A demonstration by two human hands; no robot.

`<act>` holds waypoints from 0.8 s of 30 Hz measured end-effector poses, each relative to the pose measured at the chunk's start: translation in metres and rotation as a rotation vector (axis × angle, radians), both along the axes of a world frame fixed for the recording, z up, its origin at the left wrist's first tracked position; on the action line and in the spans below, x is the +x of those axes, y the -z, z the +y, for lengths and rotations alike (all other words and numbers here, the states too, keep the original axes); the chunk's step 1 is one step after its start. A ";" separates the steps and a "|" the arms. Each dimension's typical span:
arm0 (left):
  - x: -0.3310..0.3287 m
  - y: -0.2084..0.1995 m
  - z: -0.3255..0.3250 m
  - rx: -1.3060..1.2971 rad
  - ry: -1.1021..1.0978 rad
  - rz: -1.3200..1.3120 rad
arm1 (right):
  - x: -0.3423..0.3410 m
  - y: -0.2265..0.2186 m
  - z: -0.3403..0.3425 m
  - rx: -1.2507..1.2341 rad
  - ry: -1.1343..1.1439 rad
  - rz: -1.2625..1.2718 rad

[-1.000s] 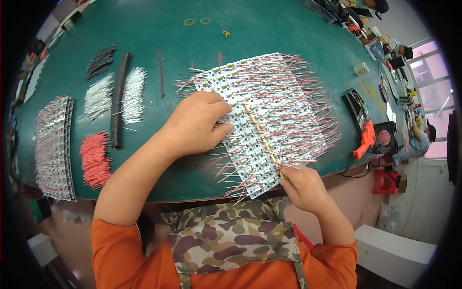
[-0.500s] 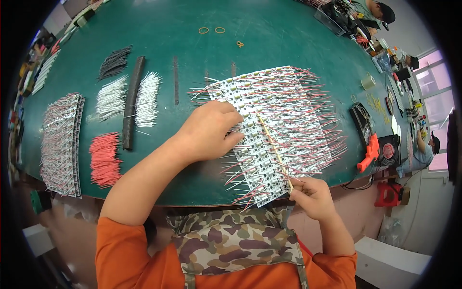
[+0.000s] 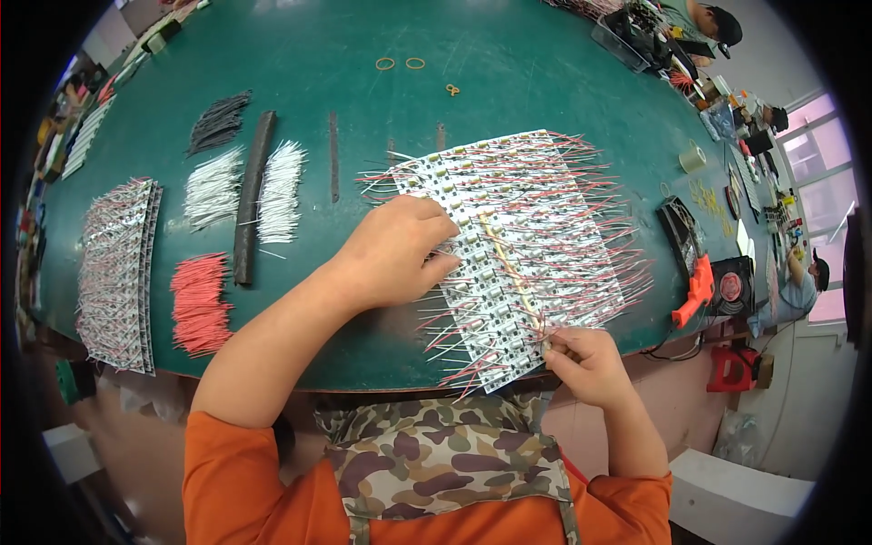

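Note:
A white circuit board panel (image 3: 468,313), bristling with red and white wires, lies on the green table in front of me. My left hand (image 3: 400,250) is closed at its left edge, thumb and fingers pinching the board. Lengthwise over the panel runs a thin tan rubber band (image 3: 505,257), stretched among the wires. At the near right corner, my right hand (image 3: 586,363) pinches the band's near end between thumb and fingers. Its fingertips partly cover that end.
Left of the panel lie white wires (image 3: 280,195), red wires (image 3: 200,304), black wires (image 3: 218,123) and a dark bar (image 3: 251,209). A stack of wired boards (image 3: 116,272) stands farther left. Rubber bands (image 3: 415,64) lie at the back, an orange-handled tool (image 3: 698,291) at right.
The right hand has shifted slightly up and left, closer against the panel's near edge, and less of the band's end shows. My left hand keeps its place on the panel.

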State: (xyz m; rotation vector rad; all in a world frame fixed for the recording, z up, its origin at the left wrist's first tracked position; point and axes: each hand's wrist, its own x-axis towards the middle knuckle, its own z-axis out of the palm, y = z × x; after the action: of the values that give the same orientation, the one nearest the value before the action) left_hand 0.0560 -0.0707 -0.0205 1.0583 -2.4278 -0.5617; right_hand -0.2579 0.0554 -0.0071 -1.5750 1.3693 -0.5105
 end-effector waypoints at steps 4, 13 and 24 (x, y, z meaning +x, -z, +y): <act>0.000 0.001 0.001 -0.005 -0.004 0.011 | 0.008 -0.009 -0.007 -0.355 -0.236 0.371; -0.002 -0.004 0.001 0.033 -0.013 -0.055 | 0.013 -0.011 -0.014 -0.456 -0.420 0.434; -0.001 -0.003 0.000 0.164 -0.131 0.045 | 0.032 -0.010 -0.009 -0.553 -0.438 0.469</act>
State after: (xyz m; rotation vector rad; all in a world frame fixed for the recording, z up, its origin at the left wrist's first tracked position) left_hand 0.0554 -0.0709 -0.0174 1.2468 -2.2843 -0.7414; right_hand -0.2256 0.0464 0.0030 -2.4944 1.2055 -0.2627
